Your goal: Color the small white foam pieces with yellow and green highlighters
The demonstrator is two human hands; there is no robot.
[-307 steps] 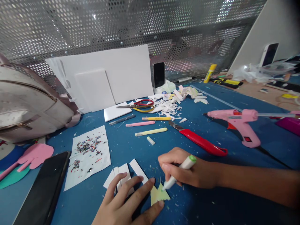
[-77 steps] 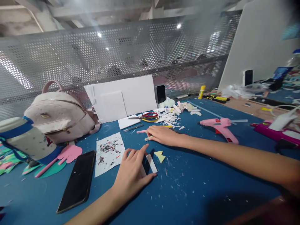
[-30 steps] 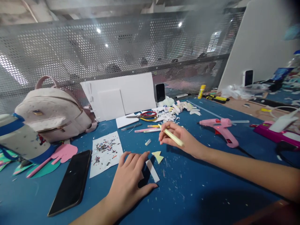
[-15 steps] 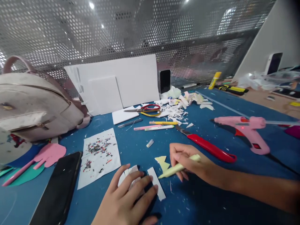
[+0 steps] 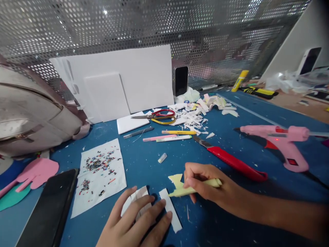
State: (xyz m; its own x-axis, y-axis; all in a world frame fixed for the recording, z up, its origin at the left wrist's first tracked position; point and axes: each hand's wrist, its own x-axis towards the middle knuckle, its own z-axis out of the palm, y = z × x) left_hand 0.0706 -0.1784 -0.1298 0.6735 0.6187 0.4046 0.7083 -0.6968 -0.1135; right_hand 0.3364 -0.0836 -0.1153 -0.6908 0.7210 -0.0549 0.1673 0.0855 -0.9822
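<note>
My right hand (image 5: 208, 188) is closed around a pale yellow marker (image 5: 191, 189), its tip resting at the edge of a small yellow paper cutout (image 5: 176, 179) on the blue mat. My left hand (image 5: 136, 224) lies with fingers spread and flat over several white foam strips (image 5: 140, 196). One more white strip (image 5: 171, 211) lies beside its fingertips, between the two hands.
A red utility knife (image 5: 231, 162), pink glue gun (image 5: 280, 140), markers (image 5: 174, 137), scissors (image 5: 156, 116) and paper scraps (image 5: 192, 115) lie beyond. A paper with glitter bits (image 5: 99, 176), a black phone (image 5: 46, 209) and a pale backpack (image 5: 33, 113) sit left. White boards (image 5: 123, 82) lean on the mesh wall.
My right hand put down the green-capped marker, reached to the row of markers, picked up the pale yellow one and brought it back to the yellow cutout. My left hand stayed on the strips.
</note>
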